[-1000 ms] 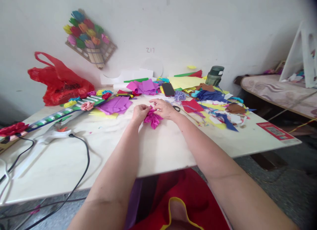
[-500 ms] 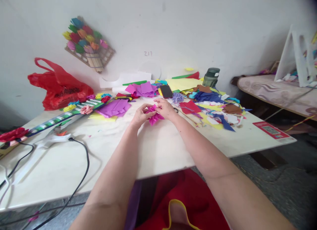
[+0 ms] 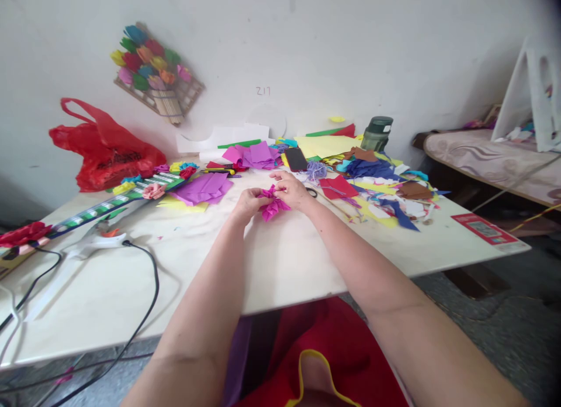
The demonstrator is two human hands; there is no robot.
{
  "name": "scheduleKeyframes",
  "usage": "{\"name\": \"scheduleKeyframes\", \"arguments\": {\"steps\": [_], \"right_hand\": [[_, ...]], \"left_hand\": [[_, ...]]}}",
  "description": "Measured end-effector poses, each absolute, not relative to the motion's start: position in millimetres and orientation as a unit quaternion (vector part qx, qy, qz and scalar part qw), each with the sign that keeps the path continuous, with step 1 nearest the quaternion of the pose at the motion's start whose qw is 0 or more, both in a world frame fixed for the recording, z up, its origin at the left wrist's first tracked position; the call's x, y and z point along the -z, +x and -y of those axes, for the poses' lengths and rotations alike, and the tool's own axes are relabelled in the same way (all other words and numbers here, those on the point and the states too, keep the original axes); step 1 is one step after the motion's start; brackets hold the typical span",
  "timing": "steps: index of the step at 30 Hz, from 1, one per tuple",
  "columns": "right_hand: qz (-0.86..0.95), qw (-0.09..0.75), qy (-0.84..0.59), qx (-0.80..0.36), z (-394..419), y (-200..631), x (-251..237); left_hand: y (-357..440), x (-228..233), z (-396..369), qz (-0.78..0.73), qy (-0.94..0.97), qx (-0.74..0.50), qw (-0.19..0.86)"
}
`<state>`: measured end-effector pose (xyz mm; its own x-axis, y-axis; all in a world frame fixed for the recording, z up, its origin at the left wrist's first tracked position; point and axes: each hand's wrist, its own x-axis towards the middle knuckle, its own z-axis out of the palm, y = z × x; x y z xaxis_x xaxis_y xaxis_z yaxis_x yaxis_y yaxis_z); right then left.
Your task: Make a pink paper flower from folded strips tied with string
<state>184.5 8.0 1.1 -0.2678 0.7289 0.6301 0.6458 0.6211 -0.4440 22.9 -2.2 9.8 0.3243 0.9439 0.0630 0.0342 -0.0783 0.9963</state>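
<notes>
A magenta paper flower [image 3: 272,209] with pointed, crinkled petals is held between both hands above the middle of the white table. My left hand [image 3: 249,203] pinches its left side. My right hand [image 3: 289,190] grips the upper right petals with thumb and forefinger, the other fingers curled above. Parts of the flower are covered by the fingers. Just right of my right hand lies a black scissor handle [image 3: 311,192]. Purple paper sheets [image 3: 204,188] lie to the left, red paper [image 3: 338,188] to the right.
A white glue gun [image 3: 94,243] with a black cord lies at the left. Behind it are a flower-decorated strip [image 3: 100,211] and a red plastic bag [image 3: 109,152]. A phone [image 3: 295,159], purple yarn [image 3: 316,171], paper scraps [image 3: 372,170] and a dark green bottle [image 3: 376,134] stand or lie further back.
My left fingers have closed in more tightly on the flower, and its petals look more gathered. My right hand stays almost in place. The view has shifted slightly.
</notes>
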Motion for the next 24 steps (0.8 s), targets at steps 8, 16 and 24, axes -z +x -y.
{"name": "scheduleKeyframes", "arguments": {"steps": [8, 16, 24], "right_hand": [[0.825, 0.408, -0.39, 0.007, -0.9, 182.7, -7.3], [0.822, 0.382, -0.423, 0.001, -3.9, 186.5, -6.1], [0.719, 0.471, -0.477, -0.185, -4.6, 195.3, -12.4]], "left_hand": [[20.5, -6.9, 0.6, -0.402, 0.585, -0.415, 0.569], [21.6, -3.7, -3.5, -0.388, 0.631, -0.438, 0.508], [22.6, -6.5, -0.7, -0.366, 0.65, -0.445, 0.495]]}}
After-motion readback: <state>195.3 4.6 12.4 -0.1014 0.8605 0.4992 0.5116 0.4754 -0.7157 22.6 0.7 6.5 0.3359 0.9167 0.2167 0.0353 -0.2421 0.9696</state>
